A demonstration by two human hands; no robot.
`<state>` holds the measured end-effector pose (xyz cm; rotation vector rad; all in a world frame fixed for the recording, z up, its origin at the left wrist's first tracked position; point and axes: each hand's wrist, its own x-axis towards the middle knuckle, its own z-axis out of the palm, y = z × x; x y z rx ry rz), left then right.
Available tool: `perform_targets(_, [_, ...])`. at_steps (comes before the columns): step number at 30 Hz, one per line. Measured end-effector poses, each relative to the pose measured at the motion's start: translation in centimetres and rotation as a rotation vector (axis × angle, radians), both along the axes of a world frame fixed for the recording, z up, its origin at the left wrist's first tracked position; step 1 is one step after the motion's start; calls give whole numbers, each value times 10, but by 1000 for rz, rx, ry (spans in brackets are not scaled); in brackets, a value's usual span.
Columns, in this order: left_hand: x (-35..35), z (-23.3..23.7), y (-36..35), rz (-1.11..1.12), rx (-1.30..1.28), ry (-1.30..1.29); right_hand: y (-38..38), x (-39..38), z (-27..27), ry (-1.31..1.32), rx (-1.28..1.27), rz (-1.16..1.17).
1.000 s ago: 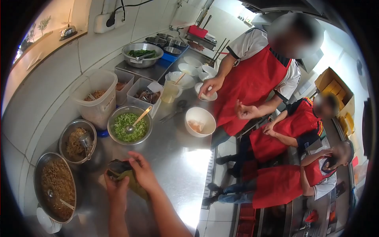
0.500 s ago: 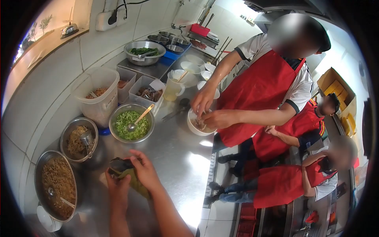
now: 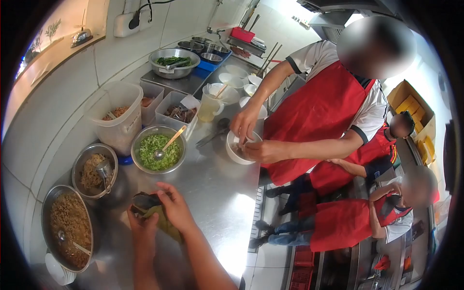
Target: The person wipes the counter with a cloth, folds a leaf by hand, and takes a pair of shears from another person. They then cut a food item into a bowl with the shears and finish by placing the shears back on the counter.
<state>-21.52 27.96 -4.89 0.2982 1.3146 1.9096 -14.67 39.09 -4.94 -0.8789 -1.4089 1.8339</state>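
My left hand and my right hand hold an olive-green folded pouch-like thing between them, low over the steel counter. Its dark side or opening faces up and away from me; I cannot tell its exact kind. My left fingers are closed on its left edge, while the right thumb and fingers grip the upper right side. Just beyond my hands sits a steel bowl of chopped greens with a ladle in it. To the left are a bowl of brownish shredded food and a larger pan of brown minced food.
Across the counter, a person in a red apron has both hands in a white bowl. Plastic tubs, a jug and a bowl of leafy greens line the wall side. Two more people stand farther right.
The view has shifted slightly. My hands keep the same grip on the olive-green thing. The co-worker's hands have moved a little within the white bowl.
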Motion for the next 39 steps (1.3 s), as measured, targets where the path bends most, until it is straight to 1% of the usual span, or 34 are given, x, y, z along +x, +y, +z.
perform_targets(4, [-1,1,0,-2,-40,5,0,0,1,11,-13,1])
perform_targets(17, [1,6,0,16,-50,-41,-1,0,1,11,-23,-3])
perform_targets(23, [-1,1,0,-14,10,-16,1,-1,0,-6,-11,13])
perform_targets(26, [-1,-1,0,-2,-2,-6,0,0,1,-11,-18,11])
perform_targets(28, [-3,-4,-2,-20,-56,6,0,-1,-3,34,-11,7])
perform_targets(31, [1,-3,1,30,2,-14,-1,-1,0,11,-9,-1])
perform_targets(39, [1,3,0,5,-8,-11,0,-1,0,25,-35,7])
